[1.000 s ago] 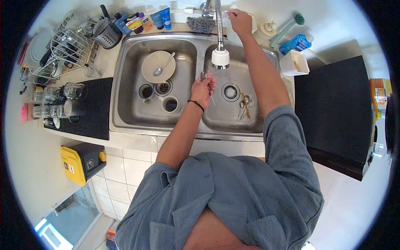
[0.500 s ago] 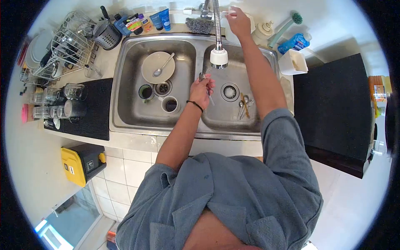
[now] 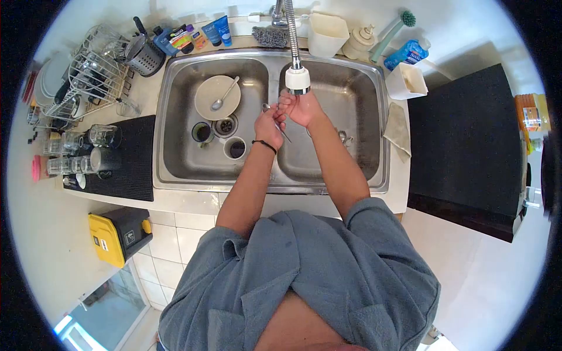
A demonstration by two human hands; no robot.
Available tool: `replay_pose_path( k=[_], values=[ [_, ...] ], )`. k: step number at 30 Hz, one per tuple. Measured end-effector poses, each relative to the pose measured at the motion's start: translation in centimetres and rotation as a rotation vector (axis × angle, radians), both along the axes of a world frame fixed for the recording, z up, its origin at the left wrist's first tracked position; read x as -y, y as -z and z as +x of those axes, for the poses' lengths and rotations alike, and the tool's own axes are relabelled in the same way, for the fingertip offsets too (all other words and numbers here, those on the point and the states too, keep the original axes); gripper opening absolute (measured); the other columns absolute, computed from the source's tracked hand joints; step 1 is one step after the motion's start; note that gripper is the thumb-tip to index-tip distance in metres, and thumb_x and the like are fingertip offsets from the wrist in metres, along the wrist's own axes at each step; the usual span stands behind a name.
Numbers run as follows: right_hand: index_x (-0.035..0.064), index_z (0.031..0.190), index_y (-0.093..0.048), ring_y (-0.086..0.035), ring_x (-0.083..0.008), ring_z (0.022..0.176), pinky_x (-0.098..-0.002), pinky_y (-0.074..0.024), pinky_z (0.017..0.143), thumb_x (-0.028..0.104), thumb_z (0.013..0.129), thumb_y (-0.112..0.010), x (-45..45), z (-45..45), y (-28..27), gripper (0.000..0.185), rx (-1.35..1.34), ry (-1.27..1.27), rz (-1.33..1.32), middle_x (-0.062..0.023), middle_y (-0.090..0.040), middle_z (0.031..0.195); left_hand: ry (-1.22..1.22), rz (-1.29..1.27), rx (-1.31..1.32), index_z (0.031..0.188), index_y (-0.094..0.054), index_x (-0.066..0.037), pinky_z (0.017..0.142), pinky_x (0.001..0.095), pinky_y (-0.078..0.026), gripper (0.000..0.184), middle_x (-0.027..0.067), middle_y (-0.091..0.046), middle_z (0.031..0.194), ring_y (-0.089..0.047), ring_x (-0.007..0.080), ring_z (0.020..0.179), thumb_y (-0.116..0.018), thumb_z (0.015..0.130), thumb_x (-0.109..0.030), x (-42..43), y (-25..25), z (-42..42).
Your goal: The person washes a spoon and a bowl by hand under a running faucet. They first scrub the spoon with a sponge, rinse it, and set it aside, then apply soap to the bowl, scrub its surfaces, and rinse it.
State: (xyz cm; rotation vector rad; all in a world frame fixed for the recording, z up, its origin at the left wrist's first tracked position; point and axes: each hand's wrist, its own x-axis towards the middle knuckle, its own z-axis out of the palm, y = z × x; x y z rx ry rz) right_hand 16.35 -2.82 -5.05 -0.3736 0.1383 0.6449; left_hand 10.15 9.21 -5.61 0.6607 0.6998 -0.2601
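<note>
Over the divider of the steel double sink (image 3: 273,175), my left hand (image 3: 270,126) is closed on a metal utensil (image 3: 284,134) whose thin end sticks out below the fingers. My right hand (image 3: 301,107) is beside it, directly under the white faucet head (image 3: 297,79), fingers pinched; what they hold, if anything, is too small to name. Spoons (image 3: 343,136) lie in the right basin, partly hidden by my right forearm. The left basin holds a plate (image 3: 205,96) with a spoon (image 3: 225,93) on it, a dark glass (image 3: 202,133) and a white mug (image 3: 235,148) with dark liquid.
A dish rack (image 3: 88,76) and glasses on a black mat (image 3: 137,158) stand at left. Behind the sink are tubes (image 3: 222,31), a grey scrubber (image 3: 270,37) and a white container (image 3: 326,36). A cloth (image 3: 398,131) lies at the right rim, near a black surface (image 3: 462,146).
My right hand has come down from the white container behind the sink to my left hand under the faucet. My left hand still holds the utensil. The view has shifted slightly.
</note>
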Motion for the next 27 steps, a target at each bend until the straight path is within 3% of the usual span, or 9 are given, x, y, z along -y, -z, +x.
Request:
replay_pose_path(
  k=[4, 7, 9, 11, 13, 14, 17, 18, 27],
  values=[
    [0.0084, 0.079, -0.048, -0.046, -0.0127, 0.057, -0.0318, -0.0373, 0.050, 0.024, 0.092, -0.049, 0.6, 0.4, -0.1, 0.020, 0.111, -0.224, 0.053, -0.0002, -0.043, 0.059, -0.004, 0.004, -0.001, 0.093, -0.057, -0.010, 0.047, 0.0236, -0.036, 0.012, -0.0017, -0.052, 0.065, -0.048, 0.0076, 0.055, -0.055, 0.092, -0.022, -0.1, 0.1, 0.1],
    [0.0080, 0.083, -0.053, -0.051, -0.0208, 0.053, -0.0388, -0.0461, 0.055, 0.027, 0.095, -0.045, -0.3, -2.0, -3.6, 0.024, 0.193, 0.121, -0.894, -0.0050, -0.050, 0.062, 0.090, 0.029, 0.228, 0.099, -0.054, -0.008, 0.043, 0.0225, -0.034, 0.012, -0.0003, -0.051, 0.069, -0.046, 0.0088, 0.053, -0.047, 0.093, -0.017, 1.0, -0.4, 1.1],
    [0.0047, 0.085, -0.054, -0.053, -0.0207, 0.053, -0.0369, -0.0465, 0.056, 0.028, 0.095, -0.045, 0.2, -1.6, 4.9, 0.027, 0.512, 0.402, -1.245, -0.0057, -0.053, 0.063, 0.090, 0.089, 0.254, 0.096, -0.052, -0.007, 0.043, 0.0233, -0.035, 0.010, 0.0004, -0.049, 0.068, -0.044, 0.0095, 0.052, -0.047, 0.092, -0.015, 1.9, -0.4, 2.5],
    [0.0022, 0.086, -0.054, -0.054, -0.0191, 0.055, -0.0328, -0.0457, 0.055, 0.028, 0.096, -0.046, 0.6, -2.9, 5.2, 0.029, 0.571, 0.387, -1.384, -0.0064, -0.056, 0.066, 0.084, 0.168, 0.281, 0.093, -0.051, -0.007, 0.041, 0.0238, -0.034, 0.011, 0.0010, -0.048, 0.066, -0.041, 0.0098, 0.048, -0.046, 0.093, -0.016, 2.9, -0.9, 3.6],
    [0.0005, 0.087, -0.056, -0.055, -0.0158, 0.059, -0.0268, -0.0436, 0.052, 0.028, 0.097, -0.046, 0.5, -7.4, -3.0, 0.030, 0.352, 0.078, -1.301, -0.0069, -0.058, 0.072, 0.080, 0.269, 0.304, 0.090, -0.051, -0.007, 0.039, 0.0239, -0.031, 0.018, 0.0014, -0.045, 0.063, -0.037, 0.0098, 0.043, -0.043, 0.097, -0.021, 3.7, -2.4, 4.4],
    [0.0006, 0.087, -0.057, -0.055, -0.0146, 0.061, -0.0252, -0.0435, 0.054, 0.027, 0.097, -0.046, 1.0, -7.8, -2.1, 0.030, 0.247, -0.027, -1.134, -0.0061, -0.059, 0.074, 0.133, 0.257, 0.332, 0.094, -0.052, -0.006, 0.044, 0.0253, -0.040, 0.015, 0.0039, -0.051, 0.067, -0.046, 0.0118, 0.048, -0.040, 0.097, -0.015, 3.6, -0.4, 5.5],
    [0.0016, 0.085, -0.058, -0.052, -0.0122, 0.059, -0.0249, -0.0411, 0.053, 0.026, 0.097, -0.046, 2.0, -8.0, 0.8, 0.030, 0.722, 0.226, -1.515, -0.0031, -0.055, 0.069, 0.103, 0.379, 0.505, 0.106, -0.053, 0.002, 0.055, 0.0255, -0.048, 0.018, 0.0114, -0.064, 0.087, -0.061, 0.0173, 0.065, -0.045, 0.091, -0.004, 3.8, 1.2, 6.5],
    [0.0021, 0.084, -0.058, -0.051, -0.0116, 0.058, -0.0251, -0.0408, 0.053, 0.025, 0.096, -0.046, 2.5, -7.9, 0.9, 0.029, 0.620, 0.142, -1.435, -0.0023, -0.054, 0.067, 0.093, 0.338, 0.551, 0.113, -0.053, 0.004, 0.067, 0.0276, -0.053, 0.024, 0.0161, -0.066, 0.100, -0.066, 0.0213, 0.080, -0.045, 0.092, -0.004, 3.8, -0.5, 5.8],
    [0.0053, 0.086, -0.059, -0.045, -0.0105, 0.050, -0.0251, -0.0370, 0.045, 0.023, 0.094, -0.050, 3.2, -4.3, -0.4, 0.021, 0.350, -0.148, -0.828, 0.0015, -0.047, 0.062, 0.343, 0.526, 0.576, 0.116, -0.053, 0.005, 0.075, 0.0323, -0.056, 0.026, 0.0163, -0.065, 0.105, -0.067, 0.0243, 0.090, -0.048, 0.091, -0.001, 1.5, -2.3, 4.0]
  ],
)
